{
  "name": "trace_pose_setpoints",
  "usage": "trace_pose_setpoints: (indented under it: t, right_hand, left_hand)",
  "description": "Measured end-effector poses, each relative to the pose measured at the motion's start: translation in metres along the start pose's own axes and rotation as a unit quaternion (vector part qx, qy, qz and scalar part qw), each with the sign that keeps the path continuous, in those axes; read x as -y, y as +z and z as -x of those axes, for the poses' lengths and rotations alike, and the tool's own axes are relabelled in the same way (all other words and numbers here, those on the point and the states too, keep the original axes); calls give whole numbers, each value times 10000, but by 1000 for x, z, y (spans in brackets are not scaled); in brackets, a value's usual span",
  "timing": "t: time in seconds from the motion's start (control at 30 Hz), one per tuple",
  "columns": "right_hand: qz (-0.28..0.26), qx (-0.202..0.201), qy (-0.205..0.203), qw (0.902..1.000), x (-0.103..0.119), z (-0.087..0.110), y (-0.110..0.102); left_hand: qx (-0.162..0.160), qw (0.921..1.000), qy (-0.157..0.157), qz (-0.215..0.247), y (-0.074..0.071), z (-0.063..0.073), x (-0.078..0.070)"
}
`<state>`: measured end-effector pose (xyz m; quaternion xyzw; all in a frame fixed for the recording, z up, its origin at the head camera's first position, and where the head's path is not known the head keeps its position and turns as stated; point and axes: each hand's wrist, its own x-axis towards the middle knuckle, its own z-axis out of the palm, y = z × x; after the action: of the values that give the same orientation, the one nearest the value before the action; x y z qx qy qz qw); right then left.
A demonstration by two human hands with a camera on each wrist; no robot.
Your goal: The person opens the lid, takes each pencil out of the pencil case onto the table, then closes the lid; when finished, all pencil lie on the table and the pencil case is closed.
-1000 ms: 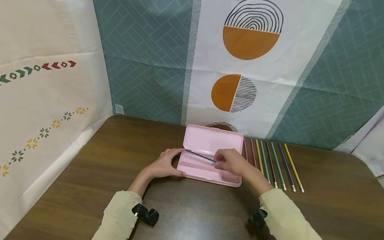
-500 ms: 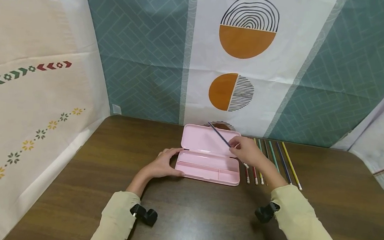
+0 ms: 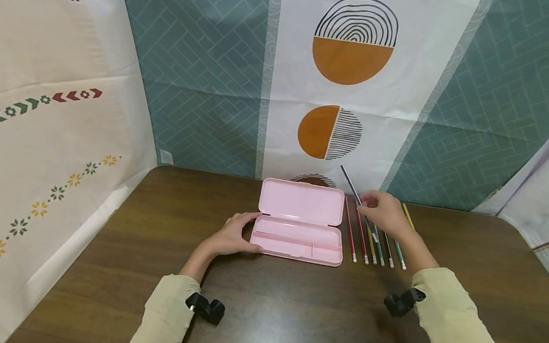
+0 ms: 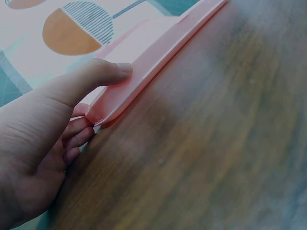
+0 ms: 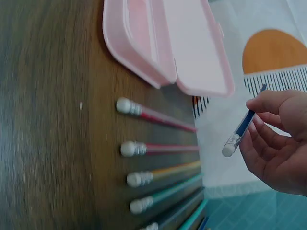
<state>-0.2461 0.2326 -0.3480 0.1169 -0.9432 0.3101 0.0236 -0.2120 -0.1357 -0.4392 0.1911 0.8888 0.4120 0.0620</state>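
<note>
An opened pink pencil case [image 3: 301, 201] lies on the table with its lid tipped back; its compartments hold nothing that I can see. My left hand [image 3: 230, 238] holds the case's left end, thumb on the front side and fingers around the far corner. In the left wrist view the thumb [image 4: 112, 74] presses the pink wall. Above the row of pencils, my right hand [image 3: 386, 213] pinches a dark blue pencil [image 3: 350, 183] between thumb and fingers. Its white eraser end [image 5: 230, 149] points down toward the table in the right wrist view.
Right of the case lies a row of several pencils, including a red pencil [image 3: 350, 230], a green one [image 5: 168, 191] and a yellow one [image 3: 408, 215], erasers toward me. The right forearm covers part of the row. A patterned cloth [image 3: 214, 79] hangs behind the table [image 3: 262, 312].
My right hand has lifted the dark blue pencil out of the case and carried it right, over the row of pencils. The left hand has stayed on the case.
</note>
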Motion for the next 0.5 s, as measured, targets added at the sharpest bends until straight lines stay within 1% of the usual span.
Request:
trace_pose_setpoints:
  t: [0.23,0.5]
  right_hand:
    - [94,-166,145,9997,-28,7,-13]
    - [121,-241,614,9977,-55,16,-30]
  left_hand:
    - [8,10000,-34,35,0,1,-2]
    - [10,10000,11,-6,0,1,-2]
